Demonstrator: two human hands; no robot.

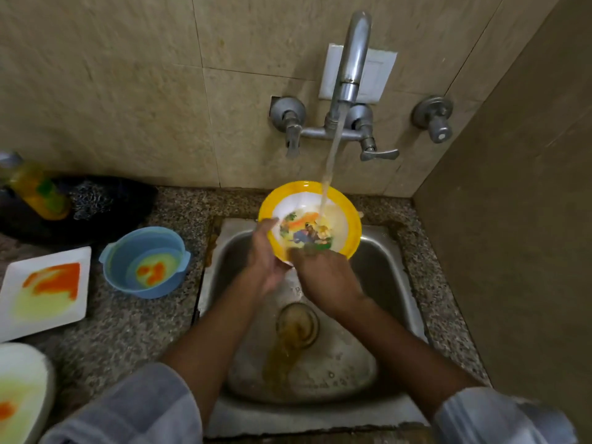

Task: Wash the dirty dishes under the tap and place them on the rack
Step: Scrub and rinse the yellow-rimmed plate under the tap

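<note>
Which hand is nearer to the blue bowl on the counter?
Left. The left hand grips the yellow bowl's left rim, on the blue bowl's side; the right hand is farther right.

No words, labels, brands or numbers are showing legibly; the bowl [309, 219] is carrying only a cartoon picture.

The speckled stone tabletop [134, 322] runs around a metal sink [384, 283] set into it. On the left part sit a blue bowl [145, 262] with orange and yellow mess inside, a white square plate [45, 291] smeared orange and yellow, and, at the bottom corner, part of a white round plate [22, 392]. Farther back, by the wall, stand a yellow bottle [38, 190] and a dark scrubber [91, 195].
</note>
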